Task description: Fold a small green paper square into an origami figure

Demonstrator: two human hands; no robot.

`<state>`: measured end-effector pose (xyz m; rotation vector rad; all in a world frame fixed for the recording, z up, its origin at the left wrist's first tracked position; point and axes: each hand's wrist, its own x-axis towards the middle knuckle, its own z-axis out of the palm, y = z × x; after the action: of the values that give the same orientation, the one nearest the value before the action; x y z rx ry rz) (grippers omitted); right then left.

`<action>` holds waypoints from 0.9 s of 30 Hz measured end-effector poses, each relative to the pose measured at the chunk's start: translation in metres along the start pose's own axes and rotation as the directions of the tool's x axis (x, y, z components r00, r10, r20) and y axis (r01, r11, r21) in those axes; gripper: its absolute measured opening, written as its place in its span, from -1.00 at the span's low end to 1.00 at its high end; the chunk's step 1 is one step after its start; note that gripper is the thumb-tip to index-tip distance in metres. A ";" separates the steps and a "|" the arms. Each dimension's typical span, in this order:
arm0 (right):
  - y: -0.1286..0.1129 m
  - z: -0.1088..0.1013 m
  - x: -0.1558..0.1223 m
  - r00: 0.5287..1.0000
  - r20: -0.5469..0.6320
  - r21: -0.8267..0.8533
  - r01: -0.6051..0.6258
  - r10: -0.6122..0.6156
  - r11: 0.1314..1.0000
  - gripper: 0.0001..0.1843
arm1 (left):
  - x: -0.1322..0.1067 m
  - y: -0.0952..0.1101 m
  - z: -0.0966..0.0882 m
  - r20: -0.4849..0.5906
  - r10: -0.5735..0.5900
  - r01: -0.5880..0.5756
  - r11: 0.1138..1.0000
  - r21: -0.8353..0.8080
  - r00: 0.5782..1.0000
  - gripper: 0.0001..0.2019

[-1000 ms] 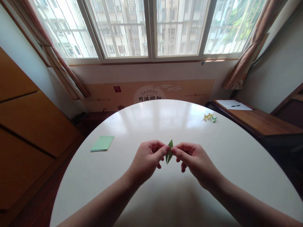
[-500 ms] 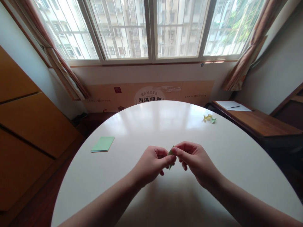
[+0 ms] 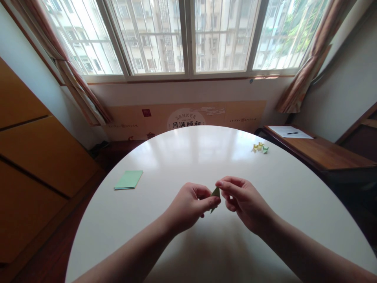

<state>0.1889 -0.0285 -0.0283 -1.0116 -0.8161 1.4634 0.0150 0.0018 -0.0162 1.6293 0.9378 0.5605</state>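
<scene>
A small folded piece of green paper (image 3: 216, 193) is held above the white round table (image 3: 165, 161). My left hand (image 3: 194, 202) is closed on it, thumb on the near face, with a point of the paper sticking out below. At the paper's upper tip, my right hand (image 3: 237, 194) pinches with thumb and forefinger; its other fingers are curled. Part of the paper is hidden behind my left thumb and fingers.
On the table's left lies a stack of green paper sheets (image 3: 129, 180). Several small yellow and green folded paper figures (image 3: 260, 147) sit at the far right. Beyond the table, a wooden desk (image 3: 330, 151) bears a white sheet (image 3: 290, 132) and a dark pen (image 3: 292, 133).
My right thumb and forefinger have shifted up to the paper's tip, uncovering more of its face. My left hand keeps its hold, moved very slightly.
</scene>
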 end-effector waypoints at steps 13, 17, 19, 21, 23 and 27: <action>0.000 -0.002 0.000 0.996 0.081 -0.213 0.039 -0.022 0.976 -0.72 | 0.002 -0.002 -0.006 -0.048 0.032 -0.030 0.999 0.036 0.998 -0.68; 0.000 -0.002 0.001 0.998 0.042 -0.227 0.053 -0.044 0.972 -0.75 | 0.003 0.001 -0.007 -0.095 0.067 -0.066 0.998 0.006 0.993 -0.72; -0.001 -0.002 0.000 0.998 0.050 -0.238 0.060 -0.049 0.969 -0.74 | 0.003 0.001 -0.007 -0.137 0.078 -0.083 0.996 -0.028 0.987 -0.75; -0.001 -0.001 -0.001 0.996 0.068 -0.267 0.066 -0.050 0.962 -0.74 | 0.004 0.001 -0.007 -0.154 0.091 -0.098 0.994 -0.040 0.984 -0.79; 0.000 0.000 -0.002 0.995 0.082 -0.305 0.075 -0.053 0.949 -0.74 | 0.005 0.000 -0.007 -0.153 0.105 -0.113 0.993 -0.045 0.983 -0.81; 0.002 0.000 -0.004 0.991 0.121 -0.397 0.105 -0.061 0.912 -0.73 | 0.005 -0.001 -0.007 -0.150 0.136 -0.144 0.989 -0.042 0.979 -0.83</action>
<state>0.1882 -0.0323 -0.0301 -1.1936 -1.2600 1.3100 0.0120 0.0105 -0.0159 1.6318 0.9117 0.8044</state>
